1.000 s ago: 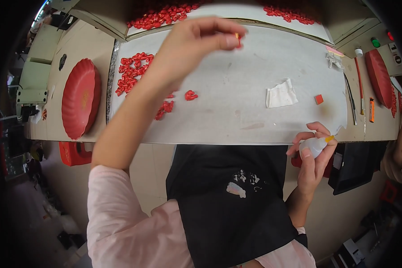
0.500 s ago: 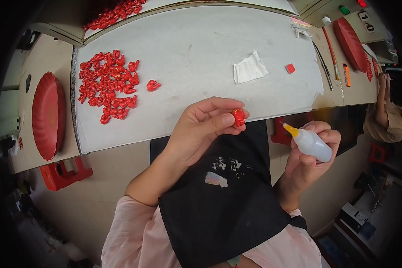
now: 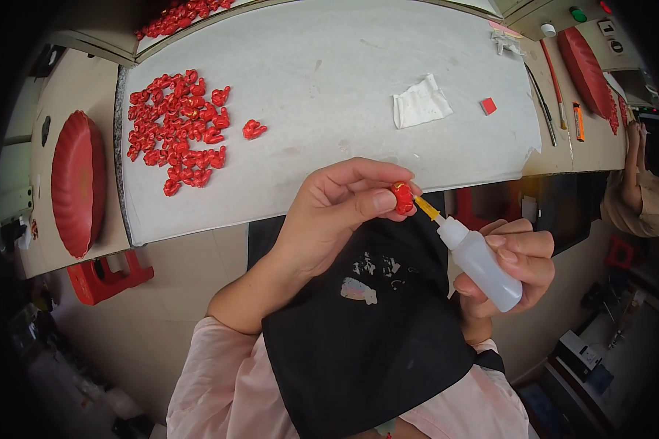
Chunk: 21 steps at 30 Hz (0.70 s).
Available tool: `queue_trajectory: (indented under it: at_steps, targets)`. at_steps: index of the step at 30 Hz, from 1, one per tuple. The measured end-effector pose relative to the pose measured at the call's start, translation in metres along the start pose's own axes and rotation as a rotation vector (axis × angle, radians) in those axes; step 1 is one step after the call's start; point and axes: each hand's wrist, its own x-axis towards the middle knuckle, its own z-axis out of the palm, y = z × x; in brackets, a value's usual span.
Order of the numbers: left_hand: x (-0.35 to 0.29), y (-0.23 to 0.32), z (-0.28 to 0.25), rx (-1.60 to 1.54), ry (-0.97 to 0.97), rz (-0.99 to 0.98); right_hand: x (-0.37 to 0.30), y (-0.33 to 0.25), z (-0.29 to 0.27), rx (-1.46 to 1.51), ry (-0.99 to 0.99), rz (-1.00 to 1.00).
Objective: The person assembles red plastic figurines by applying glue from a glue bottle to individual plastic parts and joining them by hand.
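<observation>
Evidently, right hand point(image 3: 523, 257) grips translucent bottle point(image 3: 483, 271); apron point(image 3: 359, 351) bears pale print point(image 3: 357, 290).

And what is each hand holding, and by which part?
The left hand pinches a red piece by its left side; the right hand grips a bottle by its body.

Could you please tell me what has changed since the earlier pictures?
The left hand came back toward the body, keeping hold of a small red piece; the right hand swung the bottle leftward, bringing its yellow nozzle to the piece. The white cloth and red block stayed put.
</observation>
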Motion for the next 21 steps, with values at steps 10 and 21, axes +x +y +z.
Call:
queue_trajectory:
  at_steps: [10, 21]
  targets:
    - [-0.0001, -0.0001, 0.0002, -0.009, 0.013, -0.006, -0.0014, 0.0011, -0.0003, -0.006, -0.049, -0.010]
    - [-0.0002, -0.0005, -0.0012, 0.001, 0.004, 0.005, -0.0004, 0.0011, -0.0020, -0.014, -0.099, -0.031]
